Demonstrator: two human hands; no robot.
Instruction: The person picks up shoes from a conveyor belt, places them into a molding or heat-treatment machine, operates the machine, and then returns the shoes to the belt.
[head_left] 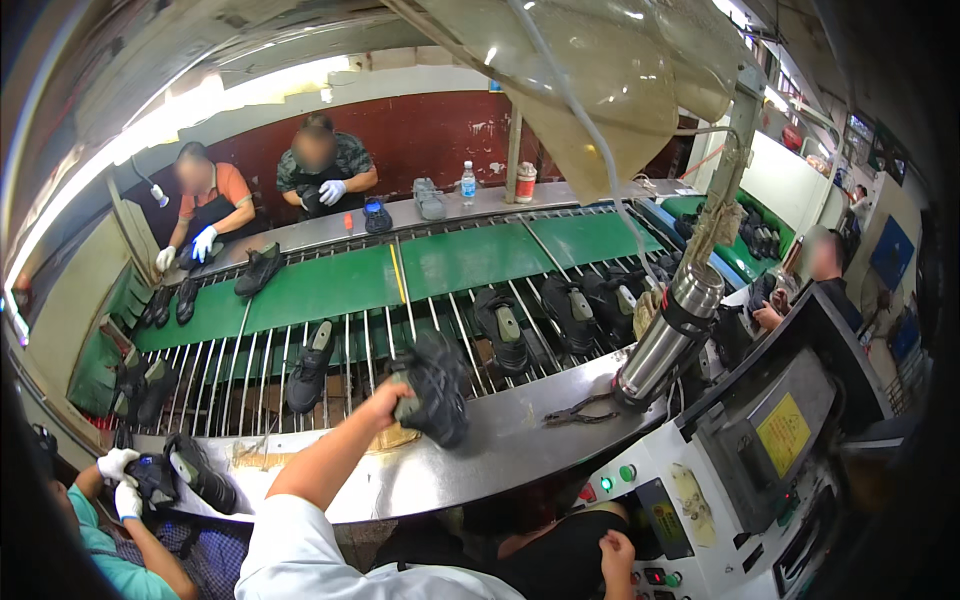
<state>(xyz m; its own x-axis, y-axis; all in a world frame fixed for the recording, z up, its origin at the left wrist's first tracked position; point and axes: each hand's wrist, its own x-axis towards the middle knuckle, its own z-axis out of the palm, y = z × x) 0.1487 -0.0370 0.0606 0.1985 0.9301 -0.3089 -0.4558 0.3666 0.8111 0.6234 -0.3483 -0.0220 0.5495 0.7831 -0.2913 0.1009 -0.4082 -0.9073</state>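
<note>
The step in hand seems to be the handling of 1 black shoe (438, 385), which is above the inner edge of the metal bench (505, 415), near the rollers (408, 312). The left hand (385, 402) has its fingers closed around the pale part at the opening of the shoe; the shoe looks blurred. The right hand (618, 555) is near the control panel (648, 462), its fingers partly bent; I cannot tell if they hold something. In my judgement, moving the shoe calls for a firm left grip and a path away from the steel flask (668, 335) and the dark tool (583, 410).
</note>
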